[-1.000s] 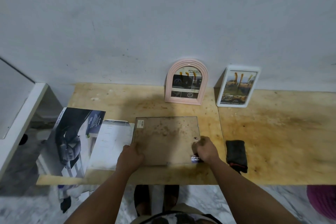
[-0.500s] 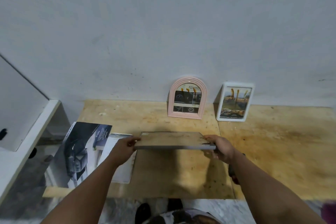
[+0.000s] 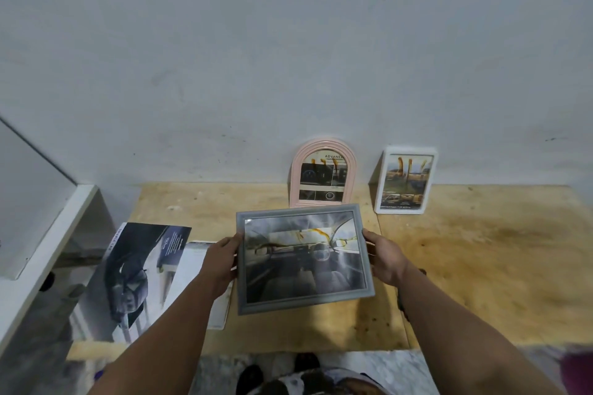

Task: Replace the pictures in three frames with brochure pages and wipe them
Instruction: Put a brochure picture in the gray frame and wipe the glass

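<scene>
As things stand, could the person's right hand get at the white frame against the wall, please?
Probably not at once: the right hand is gripping the grey frame together with the left hand. Once freed, the table up to the white frame looks bare.

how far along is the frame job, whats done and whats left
Looks done: the pink arched frame and white frame lean on the wall with brochure pages inside. In hand: the grey frame, face up, held between left hand and right hand, shows a car-interior page. Left: orange streaks mark all three fronts, so wiping seems pending, then standing this one up.
</scene>
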